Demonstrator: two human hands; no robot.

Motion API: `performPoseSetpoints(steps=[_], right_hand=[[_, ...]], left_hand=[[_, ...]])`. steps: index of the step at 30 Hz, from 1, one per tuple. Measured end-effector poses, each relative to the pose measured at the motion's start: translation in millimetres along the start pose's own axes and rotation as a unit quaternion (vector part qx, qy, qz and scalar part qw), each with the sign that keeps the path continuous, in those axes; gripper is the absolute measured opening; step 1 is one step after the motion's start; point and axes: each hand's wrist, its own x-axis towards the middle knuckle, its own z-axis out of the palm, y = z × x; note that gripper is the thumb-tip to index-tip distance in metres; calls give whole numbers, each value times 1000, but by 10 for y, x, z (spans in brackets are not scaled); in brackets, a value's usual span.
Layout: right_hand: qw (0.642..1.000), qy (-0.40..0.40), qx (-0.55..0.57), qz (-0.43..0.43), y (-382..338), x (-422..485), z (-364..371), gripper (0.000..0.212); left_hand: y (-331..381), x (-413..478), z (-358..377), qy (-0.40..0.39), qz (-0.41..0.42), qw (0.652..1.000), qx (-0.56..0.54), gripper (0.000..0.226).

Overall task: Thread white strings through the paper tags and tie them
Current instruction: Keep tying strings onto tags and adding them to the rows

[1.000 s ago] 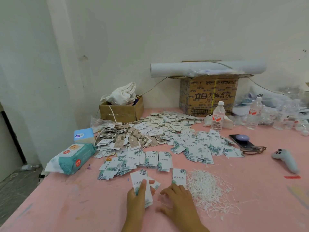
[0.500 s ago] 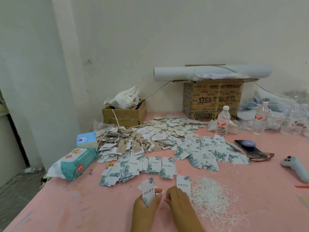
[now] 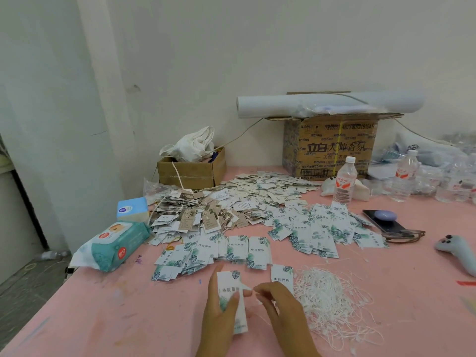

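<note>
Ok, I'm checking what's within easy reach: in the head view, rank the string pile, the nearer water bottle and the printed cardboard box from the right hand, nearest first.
1. String pile, just right of the right hand.
2. Water bottle, mid-table, farther back.
3. Printed cardboard box, against the back wall.

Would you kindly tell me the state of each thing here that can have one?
left hand: grips tag stack.
right hand: curled beside it; contents unclear.
nearer water bottle: upright, capped.
small box: open, stuffed with cloth.
wipes pack: lid closed.
string pile: loose, untied.
</note>
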Motion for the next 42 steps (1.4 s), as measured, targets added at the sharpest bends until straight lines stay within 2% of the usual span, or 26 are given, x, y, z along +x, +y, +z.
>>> performPoseSetpoints(steps=[1,3,4,8,10,12,17,20,23,26,29,38,42], right_hand=[[995,91,-1,43,251,-423,-404,22],[994,91,35,58,276,-642,-389,26],[997,58,10,53,250,-627,-360,29],[996,47,56,45,206,-616,-316,20],[998,42,21,34,235,-611,-343,17],[999,28,31,28,163,-617,-337,17],[996,18,57,68,163,-606,-335,16],[996,-2,59,61,134,-616,-336,12],[996,-17,60,59,116,-621,-339,18],[996,-13,37,74,106,-619,-344,26],[996,-10,27,90,93,-613,-348,24],[992,-53,-24,112,97,-604,-360,22],[989,-33,-21,141,100,-599,-371,26]], left_hand=[[25,-6,-9,-4,2,1000,12,59],[37,-18,-11,-18,-2,999,33,59],[44,-38,-16,-29,-3,999,39,56],[54,-36,-21,-36,-18,998,48,48],[53,-33,-12,-37,-17,998,51,44],[34,-32,-8,-39,-12,997,60,43],[29,-38,28,-43,10,992,117,53],[44,-56,25,-49,25,990,128,56],[31,-50,15,-59,19,990,124,52],[-6,-18,7,-71,-10,988,134,58],[-16,-11,14,-85,-20,986,145,56],[-83,-1,35,-77,-18,985,155,39],[-48,-7,39,-102,13,983,151,45]])
